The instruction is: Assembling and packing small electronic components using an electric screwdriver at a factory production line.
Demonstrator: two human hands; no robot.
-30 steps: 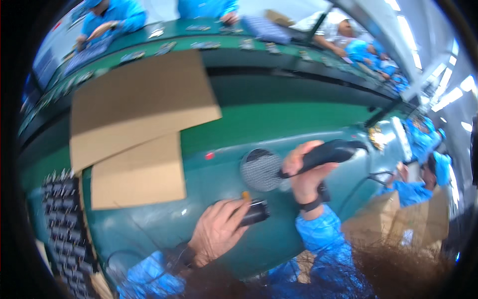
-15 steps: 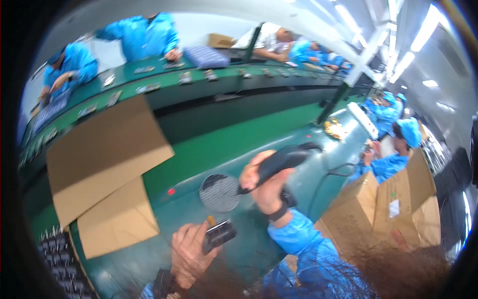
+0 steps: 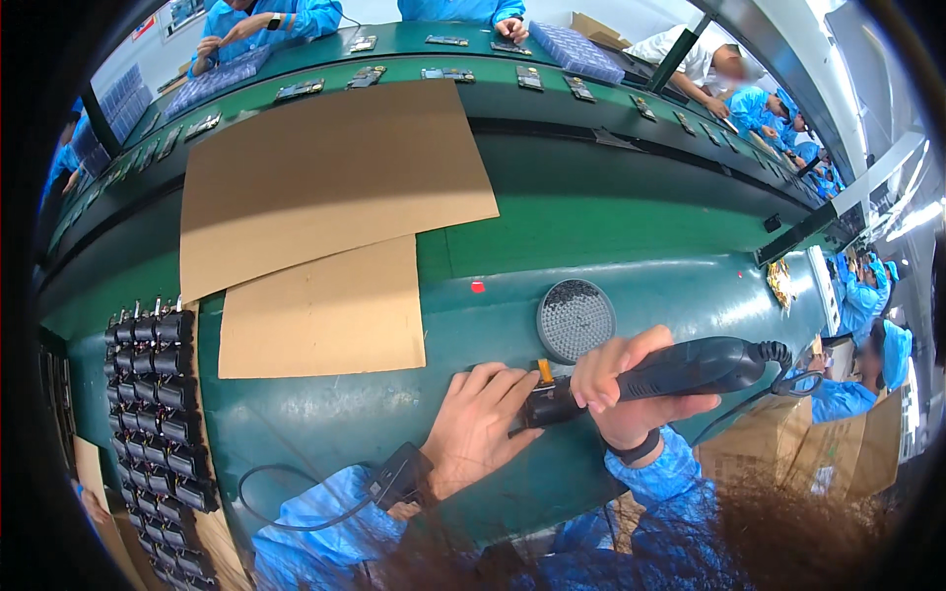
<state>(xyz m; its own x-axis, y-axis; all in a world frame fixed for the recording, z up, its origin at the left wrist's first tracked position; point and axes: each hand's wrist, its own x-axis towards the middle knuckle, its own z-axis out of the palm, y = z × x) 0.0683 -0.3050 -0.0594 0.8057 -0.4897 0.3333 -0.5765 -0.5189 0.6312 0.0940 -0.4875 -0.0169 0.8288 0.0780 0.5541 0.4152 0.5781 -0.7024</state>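
Note:
My right hand [image 3: 623, 394] grips a black electric screwdriver [image 3: 705, 364] with a coiled cord at its back end. The tool lies almost level, its front end pointing left toward a small black cylindrical part [image 3: 548, 406]. That part sits in the fingers of my left hand [image 3: 475, 426], and an orange flex strip [image 3: 545, 370] sticks up from it. Whether the driver's tip touches the part is hidden by my right hand. Just beyond both hands, a round grey dish [image 3: 581, 325] with a dimpled bottom holds small dark pieces along its far side.
Two cardboard sheets [image 3: 335, 177] overlap at the far left of the green bench. Rows of similar black parts [image 3: 158, 394] stand at the left. Circuit boards [image 3: 448, 74] line the far conveyor, with co-workers in blue beyond. Cardboard boxes [image 3: 838, 443] stand at the right.
The screwdriver's front end has come down to the black part, and my two hands are now close together. The view has turned, so the bench appears shifted.

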